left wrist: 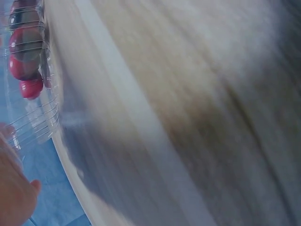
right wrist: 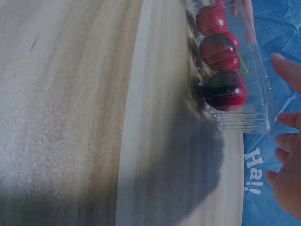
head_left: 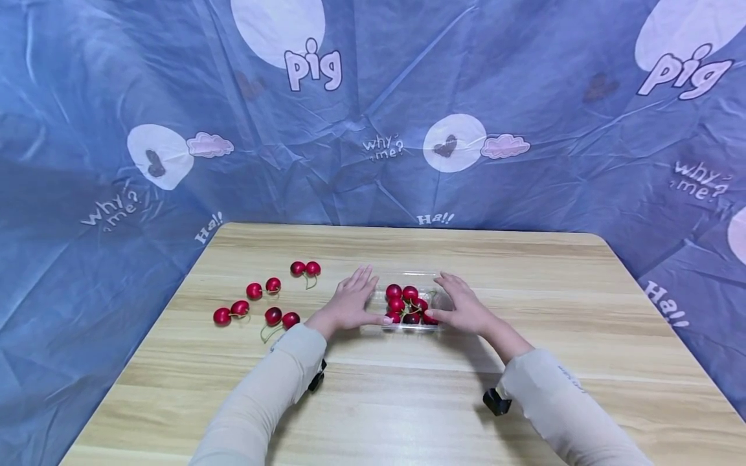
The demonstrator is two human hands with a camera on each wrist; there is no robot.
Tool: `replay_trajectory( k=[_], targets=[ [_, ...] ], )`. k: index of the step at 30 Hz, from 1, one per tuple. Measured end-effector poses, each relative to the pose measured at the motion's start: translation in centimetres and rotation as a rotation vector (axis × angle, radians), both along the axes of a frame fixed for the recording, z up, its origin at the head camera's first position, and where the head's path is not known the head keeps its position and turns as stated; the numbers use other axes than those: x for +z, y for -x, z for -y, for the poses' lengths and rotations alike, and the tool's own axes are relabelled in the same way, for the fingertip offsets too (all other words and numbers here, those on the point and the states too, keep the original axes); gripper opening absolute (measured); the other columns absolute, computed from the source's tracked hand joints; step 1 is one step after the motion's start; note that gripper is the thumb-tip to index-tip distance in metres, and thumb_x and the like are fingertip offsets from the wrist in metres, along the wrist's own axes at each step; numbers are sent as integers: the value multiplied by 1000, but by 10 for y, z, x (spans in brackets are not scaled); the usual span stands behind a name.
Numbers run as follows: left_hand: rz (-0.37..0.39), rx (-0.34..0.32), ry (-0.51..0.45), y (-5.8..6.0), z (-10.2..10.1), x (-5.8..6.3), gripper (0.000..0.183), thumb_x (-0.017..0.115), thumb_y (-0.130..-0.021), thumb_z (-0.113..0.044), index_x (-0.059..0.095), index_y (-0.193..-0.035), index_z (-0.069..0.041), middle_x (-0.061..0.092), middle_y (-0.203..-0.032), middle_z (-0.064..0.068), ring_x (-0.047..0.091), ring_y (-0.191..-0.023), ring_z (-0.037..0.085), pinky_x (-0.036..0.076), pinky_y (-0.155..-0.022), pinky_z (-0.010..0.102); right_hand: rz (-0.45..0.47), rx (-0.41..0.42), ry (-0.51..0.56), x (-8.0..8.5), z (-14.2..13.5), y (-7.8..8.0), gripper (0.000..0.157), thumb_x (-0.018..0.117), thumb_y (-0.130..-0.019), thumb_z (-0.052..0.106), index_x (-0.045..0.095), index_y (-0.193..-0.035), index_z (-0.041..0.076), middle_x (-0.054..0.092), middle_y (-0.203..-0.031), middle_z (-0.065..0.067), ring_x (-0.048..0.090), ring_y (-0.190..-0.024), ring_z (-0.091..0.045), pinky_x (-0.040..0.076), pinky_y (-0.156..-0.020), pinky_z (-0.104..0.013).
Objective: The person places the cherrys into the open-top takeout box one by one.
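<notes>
A clear plastic box (head_left: 411, 327) holding several red cherries (head_left: 396, 305) lies on the table between the two hands. At its left end is my left hand (head_left: 351, 304), fingers extended and thumb by the near left corner. My right hand (head_left: 464, 307) is at the right end, fingers spread and thumb near the front corner. In the right wrist view, a gap shows between the right fingers and the box wall (right wrist: 257, 75). The left wrist view catches the left hand (left wrist: 16, 193) close to the ribbed box end (left wrist: 40, 125); whether it touches is unclear.
Left of the box lie loose cherries in stemmed pairs: a back pair (head_left: 305, 268), a middle pair (head_left: 264, 288), a far-left pair (head_left: 230, 313) and one near the left sleeve (head_left: 282, 318). A blue printed cloth (head_left: 350, 175) hangs behind the wooden table (head_left: 396, 401).
</notes>
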State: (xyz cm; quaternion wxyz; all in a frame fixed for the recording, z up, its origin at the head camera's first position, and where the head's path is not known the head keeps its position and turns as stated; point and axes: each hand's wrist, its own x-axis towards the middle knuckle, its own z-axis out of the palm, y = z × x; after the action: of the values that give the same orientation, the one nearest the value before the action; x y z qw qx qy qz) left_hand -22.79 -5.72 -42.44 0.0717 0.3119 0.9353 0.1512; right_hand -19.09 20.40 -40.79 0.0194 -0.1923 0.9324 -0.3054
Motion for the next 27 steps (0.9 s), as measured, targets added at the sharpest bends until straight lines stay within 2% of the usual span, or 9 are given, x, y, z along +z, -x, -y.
replay_trajectory(
  k=[11, 20, 27],
  targets=[
    [21, 13, -3, 1, -1, 1, 105, 41, -64, -76, 14, -138, -7, -2, -144, 12, -4, -129, 27, 7, -101, 48, -27, 48, -94, -9, 3, 2, 89, 63, -70, 49, 27, -131, -5, 14, -137, -28, 9, -124, -42, 5, -97, -55],
    [26, 9, -10, 1, -2, 2, 105, 43, -64, -75, 15, -138, -6, -2, -143, 12, -3, -129, 27, 7, -100, 48, -48, 68, -185, -8, 5, 3, 92, 58, -70, 57, 26, -133, -2, 11, -138, -25, 8, -125, -39, 2, -96, -57],
    [28, 9, -8, 1, -1, 1, 104, 43, -65, -74, 14, -138, -6, -2, -143, 12, -3, -129, 28, 7, -101, 48, -29, 71, -202, -8, 8, 3, 94, 55, -69, 60, 24, -134, 0, 8, -140, -22, 5, -126, -38, 1, -98, -55]
  ],
)
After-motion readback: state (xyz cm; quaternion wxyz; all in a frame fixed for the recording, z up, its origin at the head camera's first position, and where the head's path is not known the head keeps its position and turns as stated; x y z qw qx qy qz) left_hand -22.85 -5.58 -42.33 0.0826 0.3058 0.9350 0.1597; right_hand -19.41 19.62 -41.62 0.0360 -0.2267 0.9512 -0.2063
